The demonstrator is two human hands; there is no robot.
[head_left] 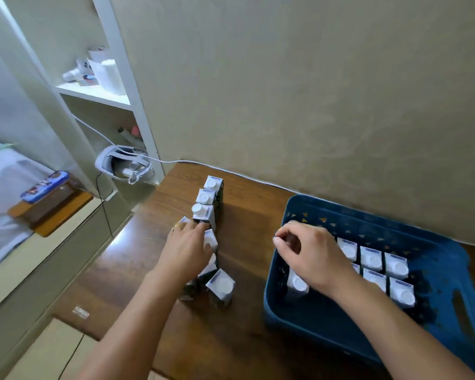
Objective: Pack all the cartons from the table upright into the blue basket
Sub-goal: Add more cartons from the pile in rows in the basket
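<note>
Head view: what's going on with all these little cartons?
A person is packing cartons into the blue basket. The left hand reaches into the row of cartons left on the wooden table. The right hand hovers over the basket, fingers curled, apparently empty. Several packed cartons stand upright inside.

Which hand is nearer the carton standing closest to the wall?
Left. The left hand rests on the table row leading to that carton; the right hand is over the blue basket, farther off.
</note>
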